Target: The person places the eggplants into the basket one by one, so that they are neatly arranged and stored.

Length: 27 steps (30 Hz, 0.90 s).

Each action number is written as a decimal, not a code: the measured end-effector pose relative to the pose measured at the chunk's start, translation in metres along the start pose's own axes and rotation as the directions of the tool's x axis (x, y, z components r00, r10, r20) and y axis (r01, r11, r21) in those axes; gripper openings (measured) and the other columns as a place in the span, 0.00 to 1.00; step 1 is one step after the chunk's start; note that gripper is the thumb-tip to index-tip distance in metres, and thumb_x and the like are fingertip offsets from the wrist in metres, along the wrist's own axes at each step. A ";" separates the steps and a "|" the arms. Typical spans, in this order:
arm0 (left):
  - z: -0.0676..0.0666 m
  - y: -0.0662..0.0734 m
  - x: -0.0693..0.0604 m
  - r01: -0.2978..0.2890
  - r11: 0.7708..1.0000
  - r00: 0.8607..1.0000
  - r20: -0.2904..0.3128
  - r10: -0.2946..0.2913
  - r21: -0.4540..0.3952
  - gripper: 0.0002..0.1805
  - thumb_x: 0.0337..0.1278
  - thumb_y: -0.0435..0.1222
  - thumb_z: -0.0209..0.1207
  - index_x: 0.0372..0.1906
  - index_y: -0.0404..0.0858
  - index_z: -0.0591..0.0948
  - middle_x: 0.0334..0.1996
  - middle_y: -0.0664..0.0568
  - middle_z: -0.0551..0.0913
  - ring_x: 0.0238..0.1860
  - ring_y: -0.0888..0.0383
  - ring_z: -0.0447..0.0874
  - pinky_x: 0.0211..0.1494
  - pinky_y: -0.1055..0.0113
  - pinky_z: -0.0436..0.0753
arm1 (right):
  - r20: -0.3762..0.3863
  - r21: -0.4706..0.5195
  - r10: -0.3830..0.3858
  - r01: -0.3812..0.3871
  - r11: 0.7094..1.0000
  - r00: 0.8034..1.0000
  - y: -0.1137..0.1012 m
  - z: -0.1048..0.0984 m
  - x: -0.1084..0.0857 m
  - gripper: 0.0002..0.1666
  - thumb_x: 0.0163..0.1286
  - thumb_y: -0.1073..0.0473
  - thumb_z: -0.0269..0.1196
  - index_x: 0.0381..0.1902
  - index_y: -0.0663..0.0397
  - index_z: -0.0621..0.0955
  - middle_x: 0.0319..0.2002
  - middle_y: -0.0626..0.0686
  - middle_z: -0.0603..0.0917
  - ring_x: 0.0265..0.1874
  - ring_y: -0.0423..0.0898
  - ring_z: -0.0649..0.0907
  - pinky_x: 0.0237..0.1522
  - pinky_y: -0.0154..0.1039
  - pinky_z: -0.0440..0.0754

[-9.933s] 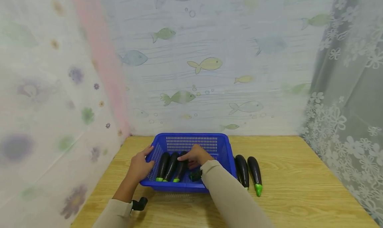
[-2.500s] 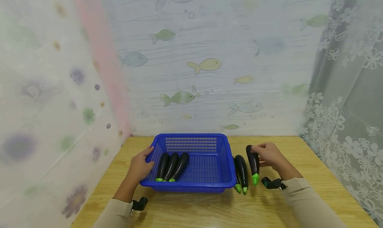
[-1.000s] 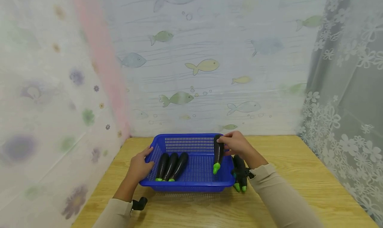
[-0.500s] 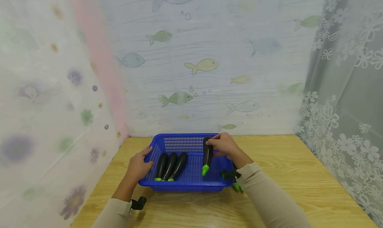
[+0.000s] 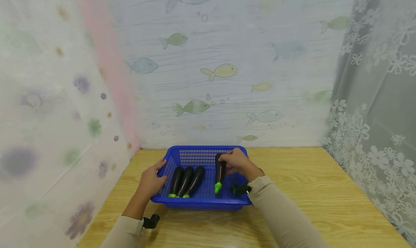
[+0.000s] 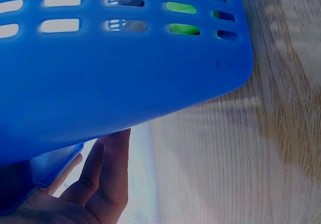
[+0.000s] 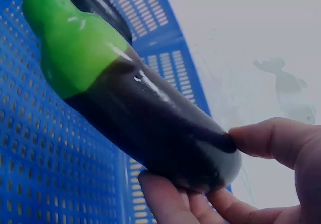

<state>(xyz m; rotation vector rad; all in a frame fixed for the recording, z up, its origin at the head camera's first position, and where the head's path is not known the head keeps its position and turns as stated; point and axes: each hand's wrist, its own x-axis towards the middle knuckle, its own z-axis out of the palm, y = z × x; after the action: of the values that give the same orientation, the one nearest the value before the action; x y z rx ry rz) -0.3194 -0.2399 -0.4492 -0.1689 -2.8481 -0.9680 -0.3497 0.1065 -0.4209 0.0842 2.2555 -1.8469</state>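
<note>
The right hand (image 5: 238, 162) on my feed pinches an eggplant (image 5: 220, 174), axis twelve-to-six; three eggplants (image 5: 186, 181) lie toward half past eight, nearer the left hand (image 5: 152, 179) gripping the basket (image 5: 201, 201).

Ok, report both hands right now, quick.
Left hand: holding the blue basket by its left rim.
Right hand: holding an eggplant by its dark end, between thumb and fingers.

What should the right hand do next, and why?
Probably lower the held eggplant beside the three eggplants. The right hand pinches its dark end within the blue basket's outline, bare basket floor shows between it and the row, and the left hand grips the side rim.
</note>
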 end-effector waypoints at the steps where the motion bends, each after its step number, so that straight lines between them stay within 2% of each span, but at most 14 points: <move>1: 0.000 0.000 0.000 0.000 1.000 1.000 0.000 0.000 0.000 0.37 0.62 0.33 0.60 0.78 0.40 0.68 0.79 0.43 0.63 0.74 0.30 0.66 0.63 0.34 0.78 | -0.002 -0.002 0.005 -0.005 1.000 1.000 0.001 0.000 0.001 0.25 0.65 0.60 0.69 0.56 0.69 0.82 0.62 0.68 0.77 0.53 0.64 0.86 0.42 0.54 0.90; 11: 0.000 0.000 0.000 -0.005 1.000 1.000 -0.001 0.005 -0.006 0.38 0.61 0.33 0.60 0.78 0.40 0.68 0.79 0.43 0.63 0.75 0.30 0.64 0.64 0.33 0.76 | 0.014 -0.001 0.051 -0.051 0.999 0.999 0.008 0.005 0.010 0.30 0.64 0.59 0.69 0.60 0.69 0.76 0.61 0.67 0.78 0.54 0.65 0.86 0.44 0.54 0.90; 15: 0.000 -0.001 0.000 0.000 1.000 1.000 0.005 0.000 -0.005 0.37 0.62 0.33 0.59 0.78 0.40 0.68 0.79 0.43 0.63 0.76 0.30 0.64 0.65 0.33 0.75 | 0.011 0.003 0.063 -0.063 0.998 0.998 0.008 0.008 0.012 0.28 0.63 0.60 0.69 0.58 0.69 0.77 0.60 0.66 0.79 0.52 0.65 0.86 0.43 0.54 0.90; 21: 0.000 -0.001 0.000 0.002 1.000 1.000 0.000 -0.002 -0.007 0.37 0.61 0.33 0.60 0.78 0.40 0.68 0.79 0.43 0.64 0.75 0.30 0.64 0.65 0.32 0.76 | -0.006 -0.049 0.056 -0.057 0.997 0.998 0.008 0.013 0.013 0.24 0.63 0.61 0.69 0.54 0.67 0.79 0.56 0.64 0.80 0.49 0.61 0.86 0.40 0.53 0.91; 27: 0.000 0.000 0.000 -0.002 1.000 1.000 -0.002 0.002 -0.005 0.37 0.62 0.33 0.60 0.78 0.40 0.68 0.79 0.42 0.64 0.75 0.29 0.64 0.65 0.32 0.76 | -0.006 -0.043 0.083 -0.083 0.996 0.997 0.006 0.018 0.012 0.31 0.62 0.62 0.69 0.60 0.69 0.73 0.55 0.65 0.79 0.48 0.61 0.85 0.43 0.54 0.90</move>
<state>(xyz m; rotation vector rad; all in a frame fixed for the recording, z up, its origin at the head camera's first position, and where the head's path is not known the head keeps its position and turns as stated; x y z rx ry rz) -0.3189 -0.2398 -0.4493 -0.1712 -2.8438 -0.9739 -0.3577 0.0892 -0.4328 0.1725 2.2581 -1.7568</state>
